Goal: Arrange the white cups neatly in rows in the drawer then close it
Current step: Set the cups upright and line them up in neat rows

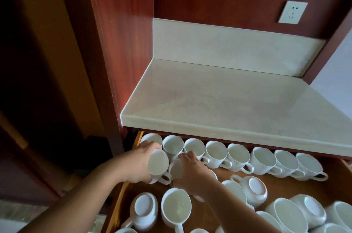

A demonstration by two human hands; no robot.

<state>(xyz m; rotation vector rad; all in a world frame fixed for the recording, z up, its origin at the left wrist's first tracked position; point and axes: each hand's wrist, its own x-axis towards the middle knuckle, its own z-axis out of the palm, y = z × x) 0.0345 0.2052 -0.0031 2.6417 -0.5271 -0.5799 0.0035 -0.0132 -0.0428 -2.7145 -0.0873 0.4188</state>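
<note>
The wooden drawer is pulled open under a pale stone counter. Along its back, several white cups stand upright in a row, handles to the front right. My left hand grips a white cup at the drawer's left, just in front of that row, its mouth tipped toward me. Beside it, my right hand is closed around a second white cup, mostly hidden under my fingers. Nearer to me, more white cups lie scattered, some upright, some upside down.
The counter overhangs the back row of cups. A red-brown wooden panel rises at the left, close to the drawer's left side wall. A wall socket sits at the upper right.
</note>
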